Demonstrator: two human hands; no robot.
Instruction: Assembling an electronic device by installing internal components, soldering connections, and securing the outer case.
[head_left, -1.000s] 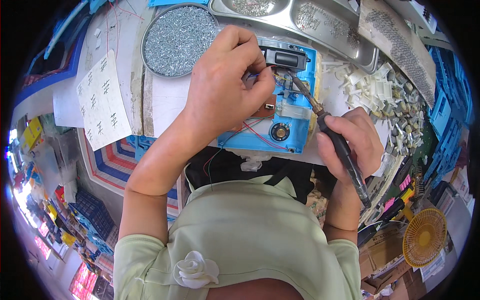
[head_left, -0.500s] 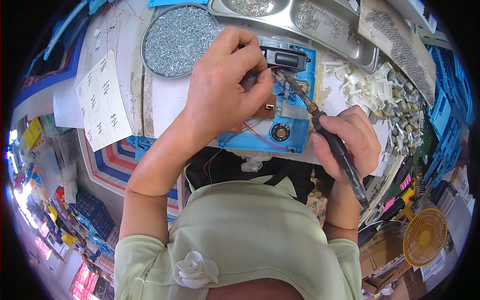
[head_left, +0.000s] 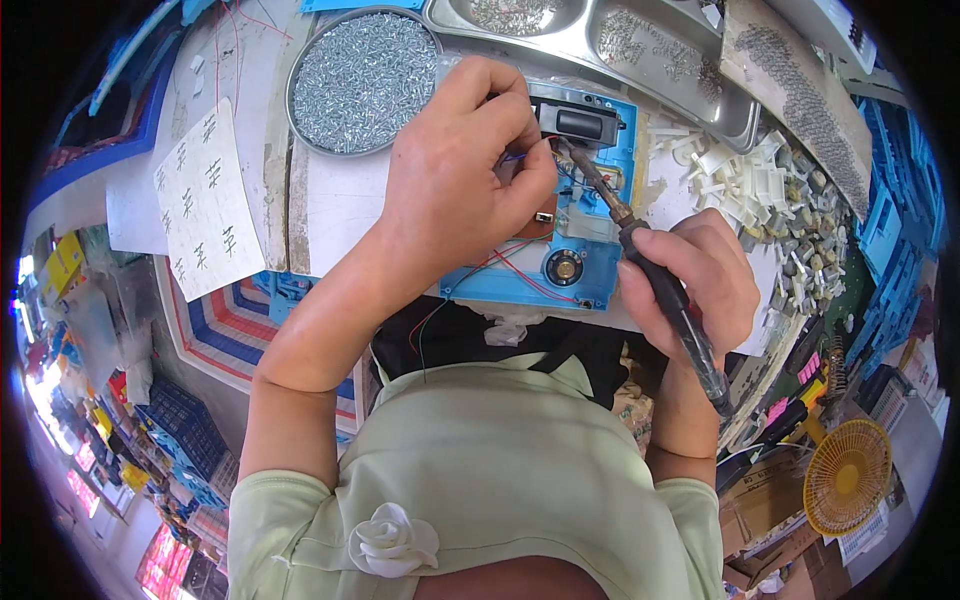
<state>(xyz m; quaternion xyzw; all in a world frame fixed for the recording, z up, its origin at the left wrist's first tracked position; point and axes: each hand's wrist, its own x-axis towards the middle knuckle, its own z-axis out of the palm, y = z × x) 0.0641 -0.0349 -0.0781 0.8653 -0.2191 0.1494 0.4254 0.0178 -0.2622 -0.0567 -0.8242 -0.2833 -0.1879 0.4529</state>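
In front of me lies an open blue plastic housing with wires, a small brown circuit board, a round speaker and a black part in it. My right hand grips a soldering iron by its dark handle. The iron's tip reaches in among the wires near the black part. My left hand is over the left side of the housing, thumb and fingertips pinched together on a thin wire close to the tip. The exact contact point is too small to make out.
A round tin of small screws stands behind my left hand. Farther back is a metal tray with small parts. White plastic pieces and metal parts pile up at the right. A handwritten sheet lies left, a yellow fan lower right.
Both hands hold nearly the same pose. The iron's tip stays among the wires, and the whole view has shifted slightly.
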